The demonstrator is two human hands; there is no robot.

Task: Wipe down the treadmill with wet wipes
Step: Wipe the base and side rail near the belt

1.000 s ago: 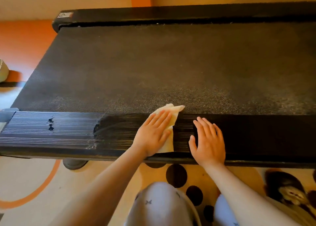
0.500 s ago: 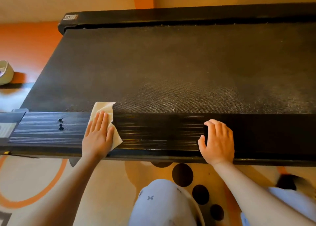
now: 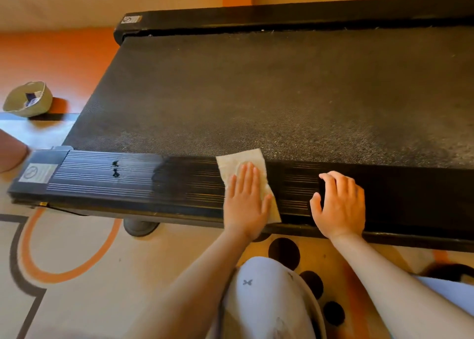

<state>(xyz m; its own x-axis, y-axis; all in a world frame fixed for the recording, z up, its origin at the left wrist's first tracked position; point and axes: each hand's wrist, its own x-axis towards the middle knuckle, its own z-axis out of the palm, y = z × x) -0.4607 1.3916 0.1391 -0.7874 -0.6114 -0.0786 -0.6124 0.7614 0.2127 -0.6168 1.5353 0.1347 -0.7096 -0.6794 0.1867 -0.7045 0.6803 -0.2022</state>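
Mid-wipe on the near side rail of the treadmill, across the centre and right of the frame. Wipe spread over the rail just left of centre, top edge lapping onto the belt, lower corner reaching the rail's near lip. Left hand laid flat on the wipe, fingers straight and close together, pinching nothing. Right hand just to the right on the bare rail, apart from the wipe, fingers loosely bent, holding nothing; probably there as a brace.

To do this step well:

- Press through the whole palm, not only the fingertips, to drag the sheet along without bunching.
- Run along the ribs, left and right in the frame, to reach dust likely trapped in the grooves and missed by a crosswise pass.
- Overlap each pass.
- Judging by the sheen, treat the darker band just left of the wipe as damp and done.
- Treat the paler ribbed stretch toward the label at lower left as dry and probably due a pass, along with the two small dark marks there.
- Shift the right hand before working rightward, to avoid an unwiped patch beneath it.
- Mind the corner at the near lip, likely to fold under.
- Refold or swap the sheet once grey, given a speckled, dusty-looking belt far larger than the rail.
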